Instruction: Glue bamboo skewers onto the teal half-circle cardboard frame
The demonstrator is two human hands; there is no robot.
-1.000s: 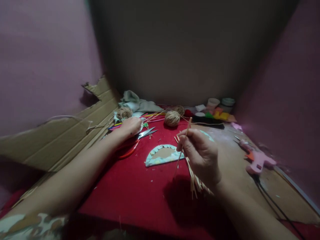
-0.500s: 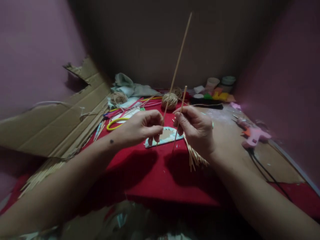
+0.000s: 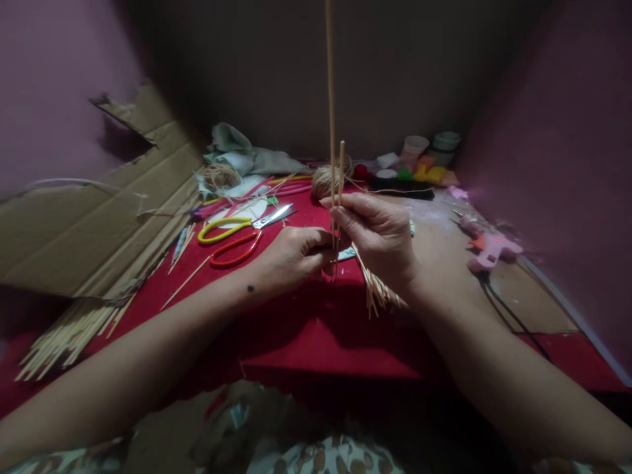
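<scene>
My left hand (image 3: 309, 251) pinches a long thin wooden stick (image 3: 330, 99) near its lower end; the stick stands upright and runs past the top of the view. In my right hand (image 3: 378, 230) is a shorter wooden stick (image 3: 342, 164), also upright. The two sticks are side by side, their lower ends close together above the red cloth (image 3: 306, 336). The fingertips of both hands nearly meet there. Behind my hands, a pale blue-edged piece (image 3: 347, 254) lies mostly hidden. A bundle of short sticks (image 3: 378, 289) lies below my right hand.
Scissors (image 3: 237, 240) with yellow and red handles lie left of centre. Long sticks (image 3: 74, 336) rest beside cardboard (image 3: 93, 237) at the left. Twine balls (image 3: 326, 181) stand at the back. A pink glue gun (image 3: 494, 250) with a black cable (image 3: 518, 322) is at the right.
My left hand has moved right, bringing the long stick upright beside the short one. The short stick is now straighter too. The scissors show more fully, and the view has shifted slightly.
</scene>
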